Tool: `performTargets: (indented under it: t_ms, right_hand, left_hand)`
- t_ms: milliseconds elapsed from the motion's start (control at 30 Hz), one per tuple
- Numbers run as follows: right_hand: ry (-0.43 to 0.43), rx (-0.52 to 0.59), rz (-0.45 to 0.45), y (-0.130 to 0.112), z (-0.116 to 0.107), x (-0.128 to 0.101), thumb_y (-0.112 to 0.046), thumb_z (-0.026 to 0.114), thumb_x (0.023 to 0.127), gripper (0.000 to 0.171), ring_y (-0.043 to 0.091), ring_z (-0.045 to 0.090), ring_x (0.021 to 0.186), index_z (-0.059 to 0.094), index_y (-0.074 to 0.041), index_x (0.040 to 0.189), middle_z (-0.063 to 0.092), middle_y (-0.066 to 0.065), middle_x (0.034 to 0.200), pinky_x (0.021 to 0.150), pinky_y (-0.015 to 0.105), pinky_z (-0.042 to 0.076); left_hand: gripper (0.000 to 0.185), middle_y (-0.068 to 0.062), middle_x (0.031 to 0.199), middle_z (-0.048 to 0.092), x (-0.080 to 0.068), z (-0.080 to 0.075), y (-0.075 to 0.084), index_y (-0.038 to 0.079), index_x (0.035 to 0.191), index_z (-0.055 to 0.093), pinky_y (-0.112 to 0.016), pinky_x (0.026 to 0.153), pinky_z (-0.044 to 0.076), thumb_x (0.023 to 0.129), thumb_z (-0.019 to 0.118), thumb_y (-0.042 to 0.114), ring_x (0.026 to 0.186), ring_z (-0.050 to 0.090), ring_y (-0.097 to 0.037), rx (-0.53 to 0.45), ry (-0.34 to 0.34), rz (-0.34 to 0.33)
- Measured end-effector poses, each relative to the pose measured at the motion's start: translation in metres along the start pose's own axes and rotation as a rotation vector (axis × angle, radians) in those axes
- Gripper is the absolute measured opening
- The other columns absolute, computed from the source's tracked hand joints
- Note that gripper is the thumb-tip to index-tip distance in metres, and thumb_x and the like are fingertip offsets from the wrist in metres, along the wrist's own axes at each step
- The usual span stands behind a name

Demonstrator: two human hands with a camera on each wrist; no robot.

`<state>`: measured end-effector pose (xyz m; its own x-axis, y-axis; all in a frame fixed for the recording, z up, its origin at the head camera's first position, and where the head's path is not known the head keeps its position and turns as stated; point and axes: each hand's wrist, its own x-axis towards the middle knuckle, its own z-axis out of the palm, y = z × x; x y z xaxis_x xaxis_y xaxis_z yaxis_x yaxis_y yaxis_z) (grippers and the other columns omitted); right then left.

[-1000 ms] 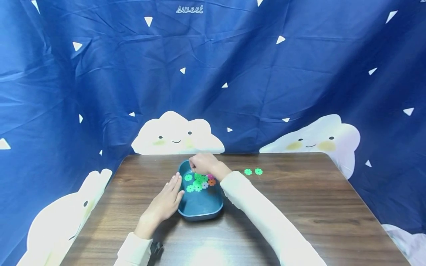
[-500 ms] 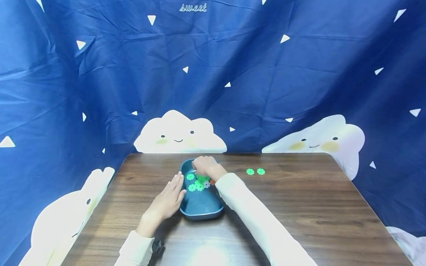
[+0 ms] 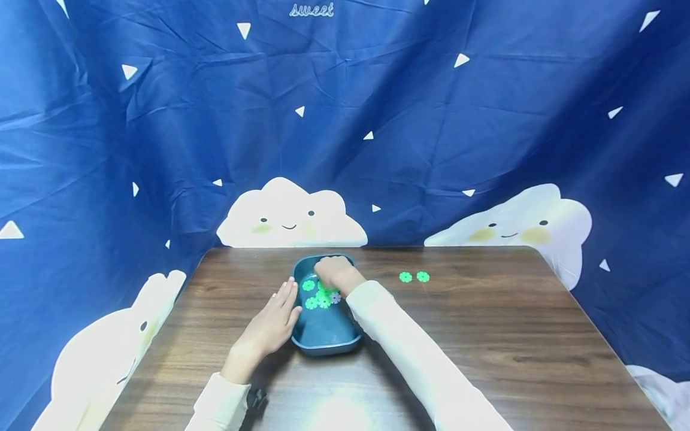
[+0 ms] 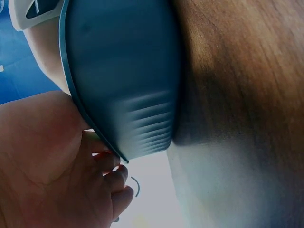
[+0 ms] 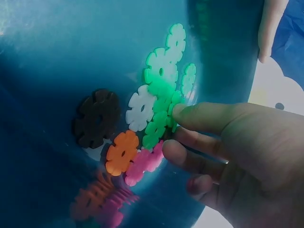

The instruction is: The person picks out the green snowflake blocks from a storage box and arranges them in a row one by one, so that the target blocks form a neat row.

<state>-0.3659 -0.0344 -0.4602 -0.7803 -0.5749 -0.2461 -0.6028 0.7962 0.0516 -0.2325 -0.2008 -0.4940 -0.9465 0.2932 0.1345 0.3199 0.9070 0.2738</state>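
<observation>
Right hand (image 3: 333, 273) inside the blue tray (image 3: 326, 341) at mid-surface, fingertips (image 5: 183, 113) curled onto a green snowflake disc (image 5: 159, 126) in the pile, grip uncertain. Left hand (image 3: 268, 328) flat, fingers straight, pressed against the tray's left wall. Two green discs (image 3: 414, 276) apart on the wooden surface (image 3: 485, 335), to the right.

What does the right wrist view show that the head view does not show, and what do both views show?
Only the right wrist view shows a dark snowflake piece, an orange one and a pink one beside the green pieces, with a right fingertip touching a green one.

Only the head view shows the wooden table, two green pieces lying on it outside the tray, and the left hand resting against the tray's left rim.

Both show the blue tray, green pieces in it and the right hand reaching into it.
</observation>
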Motion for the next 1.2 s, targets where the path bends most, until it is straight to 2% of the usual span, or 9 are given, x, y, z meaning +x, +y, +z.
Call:
performTargets:
  t_ms: [267, 467, 600, 733, 1033, 1200]
  right_hand:
    - [0.015, 0.012, 0.014, -0.001, 0.002, 0.001, -0.020, 0.059, 0.096, 0.015, 0.015, 0.059, 0.080, 0.069, -0.018, 0.109, 0.069, 0.001, 0.099, 0.081, 0.033, 0.058]
    - [-0.025, 0.032, 0.036, 0.000, 0.004, 0.004, -0.017, 0.062, 0.095, 0.022, 0.016, 0.059, 0.089, 0.066, -0.019, 0.117, 0.066, 0.002, 0.113, 0.085, 0.034, 0.057]
    - [-0.039, 0.013, 0.032, 0.001, 0.005, 0.007, -0.017, 0.064, 0.094, 0.023, 0.015, 0.059, 0.090, 0.065, -0.021, 0.116, 0.066, 0.001, 0.114, 0.084, 0.034, 0.057]
    - [-0.031, 0.022, 0.024, 0.001, 0.003, 0.006, -0.018, 0.064, 0.094, 0.020, 0.015, 0.059, 0.087, 0.066, -0.020, 0.114, 0.067, 0.001, 0.109, 0.081, 0.034, 0.058]
    - [0.056, 0.032, 0.018, 0.010, -0.010, -0.004, -0.026, 0.066, 0.091, 0.014, 0.014, 0.058, 0.079, 0.068, -0.020, 0.103, 0.062, -0.004, 0.090, 0.079, 0.032, 0.055]
    - [0.101, 0.031, -0.010, 0.018, -0.017, -0.011, -0.025, 0.065, 0.090, 0.006, 0.013, 0.052, 0.070, 0.066, -0.019, 0.092, 0.054, -0.004, 0.077, 0.069, 0.028, 0.050]
  left_hand:
    - [0.058, -0.018, 0.162, 0.021, 0.000, 0.002, -0.001, -0.002, 0.153, 0.026, -0.050, 0.121, 0.025, 0.105, 0.041, 0.028, 0.150, 0.023, -0.034, 0.003, 0.013, 0.004]
    - [0.058, -0.016, 0.163, 0.019, 0.000, 0.002, -0.001, 0.000, 0.154, 0.025, -0.049, 0.123, 0.022, 0.106, 0.040, 0.028, 0.151, 0.020, -0.031, -0.007, -0.008, -0.011]
    - [0.058, -0.017, 0.163, 0.020, 0.000, 0.001, -0.001, -0.001, 0.153, 0.026, -0.049, 0.122, 0.023, 0.105, 0.041, 0.028, 0.151, 0.022, -0.032, -0.006, 0.000, -0.002]
    - [0.058, -0.018, 0.162, 0.022, 0.000, 0.001, -0.001, -0.002, 0.153, 0.026, -0.050, 0.122, 0.024, 0.105, 0.042, 0.028, 0.150, 0.024, -0.034, 0.000, 0.012, 0.005]
    - [0.058, -0.018, 0.163, 0.021, 0.001, -0.001, 0.001, -0.002, 0.153, 0.026, -0.051, 0.121, 0.024, 0.105, 0.042, 0.028, 0.150, 0.022, -0.033, -0.001, 0.005, 0.001]
    - [0.059, -0.017, 0.163, 0.019, 0.000, -0.001, 0.000, -0.002, 0.153, 0.024, -0.051, 0.122, 0.024, 0.106, 0.040, 0.029, 0.151, 0.020, -0.032, 0.001, -0.013, -0.004]
